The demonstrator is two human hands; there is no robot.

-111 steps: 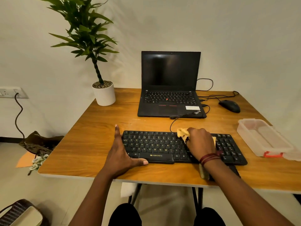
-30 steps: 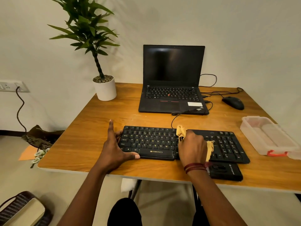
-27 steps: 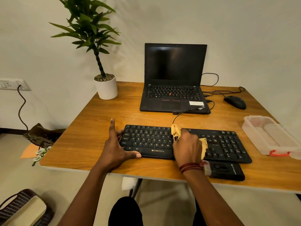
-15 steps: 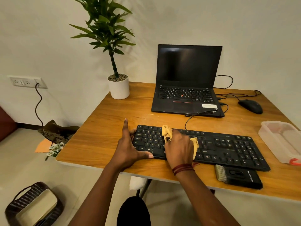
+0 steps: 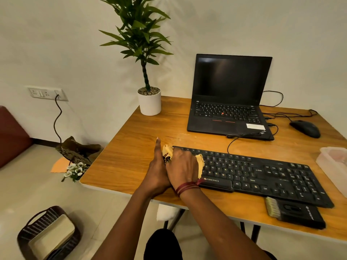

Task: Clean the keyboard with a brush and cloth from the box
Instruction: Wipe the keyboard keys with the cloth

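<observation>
A black keyboard (image 5: 262,175) lies across the near part of the wooden table (image 5: 135,156). My right hand (image 5: 183,167) grips a yellow cloth (image 5: 200,163) and presses it on the keyboard's left end. My left hand (image 5: 156,169) rests against the keyboard's left edge, forefinger straight and pointing away from me. A black brush (image 5: 294,212) with pale bristles lies on the table in front of the keyboard's right half. The clear plastic box (image 5: 334,164) stands at the right edge, partly cut off.
An open black laptop (image 5: 229,102) sits behind the keyboard, with a black mouse (image 5: 305,128) and cables to its right. A potted plant (image 5: 149,100) stands at the table's back left corner. A woven basket (image 5: 48,235) sits on the floor at lower left.
My right hand has wiped the cloth leftward along the keyboard, from its middle to its left end beside my left hand. The view has swung left.
</observation>
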